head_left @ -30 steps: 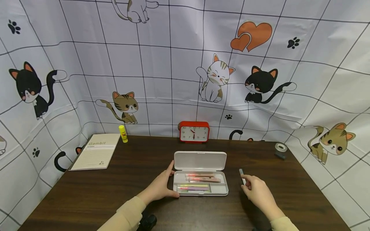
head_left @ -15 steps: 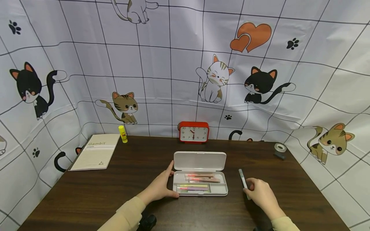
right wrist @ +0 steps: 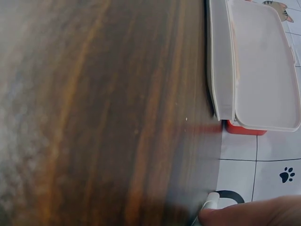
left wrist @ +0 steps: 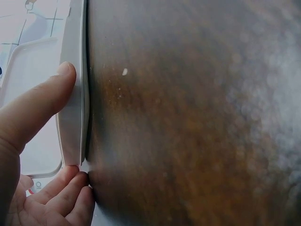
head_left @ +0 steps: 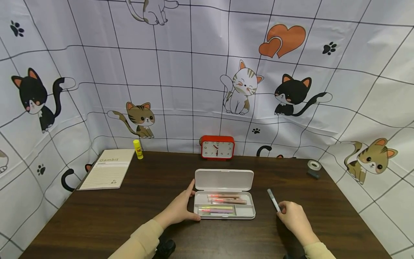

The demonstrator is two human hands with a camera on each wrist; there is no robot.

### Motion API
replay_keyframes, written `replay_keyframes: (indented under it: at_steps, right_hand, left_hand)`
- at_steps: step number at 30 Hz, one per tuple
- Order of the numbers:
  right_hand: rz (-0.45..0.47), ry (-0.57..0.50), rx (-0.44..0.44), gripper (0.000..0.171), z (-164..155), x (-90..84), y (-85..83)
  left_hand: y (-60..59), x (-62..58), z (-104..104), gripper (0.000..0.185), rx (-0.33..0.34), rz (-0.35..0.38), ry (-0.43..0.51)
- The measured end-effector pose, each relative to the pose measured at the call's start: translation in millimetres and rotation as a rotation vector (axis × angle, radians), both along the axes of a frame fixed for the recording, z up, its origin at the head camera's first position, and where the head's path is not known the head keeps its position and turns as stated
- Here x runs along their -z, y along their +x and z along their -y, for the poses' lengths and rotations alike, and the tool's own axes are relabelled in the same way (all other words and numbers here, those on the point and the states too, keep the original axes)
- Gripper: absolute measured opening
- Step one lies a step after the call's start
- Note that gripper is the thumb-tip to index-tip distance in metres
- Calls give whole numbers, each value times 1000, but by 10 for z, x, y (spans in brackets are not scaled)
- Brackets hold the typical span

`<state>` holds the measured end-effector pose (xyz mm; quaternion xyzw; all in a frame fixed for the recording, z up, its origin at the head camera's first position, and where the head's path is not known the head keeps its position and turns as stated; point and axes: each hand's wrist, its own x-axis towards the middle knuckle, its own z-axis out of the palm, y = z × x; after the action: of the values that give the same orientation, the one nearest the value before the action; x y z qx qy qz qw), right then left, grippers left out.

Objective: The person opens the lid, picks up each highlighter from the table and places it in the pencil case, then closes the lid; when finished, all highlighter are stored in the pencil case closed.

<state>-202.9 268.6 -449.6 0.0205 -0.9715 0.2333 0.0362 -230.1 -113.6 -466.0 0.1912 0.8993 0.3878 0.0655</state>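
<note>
A white pencil case (head_left: 251, 213) lies on the dark wooden desk with its lid (head_left: 224, 180) raised. Inside are several slim pens (head_left: 228, 201), some pinkish in the rear compartment, some yellow and purple in the front one. My left hand (head_left: 177, 211) holds the case's left end; in the left wrist view its thumb (left wrist: 49, 101) presses the front wall and its fingers reach round the end. To the right of the case, my right hand (head_left: 294, 217) pinches the near end of a light grey pen (head_left: 273, 199). Only part of that hand's thumb and the pen shows in the right wrist view.
Behind the case stands a red alarm clock (head_left: 217, 147). A notebook (head_left: 108, 171) and a yellow glue stick (head_left: 138, 149) are at the back left. A tape roll (head_left: 314, 165) and a small dark block (head_left: 313, 175) sit at the back right. A cat-patterned sheet hangs behind the desk.
My right hand has shifted slightly toward me and to the right, its fingers now at the pen's near end. The pen slants more. My left hand and the case have stayed put.
</note>
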Motion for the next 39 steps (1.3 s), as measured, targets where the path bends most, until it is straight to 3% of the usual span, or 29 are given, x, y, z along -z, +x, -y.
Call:
replay_keyframes:
  at_steps: [12, 27, 39]
  right_hand:
    - [5, -1, 7, 20, -16, -32, 28]
    - [-145, 15, -41, 19, 145, -105, 46]
    - [-214, 18, -143, 22, 379, -130, 12]
  left_hand:
    - [12, -6, -3, 125, -4, 1, -1]
    - [11, -12, -6, 124, -5, 1, -1]
    - [14, -6, -5, 123, 0, 1, 0]
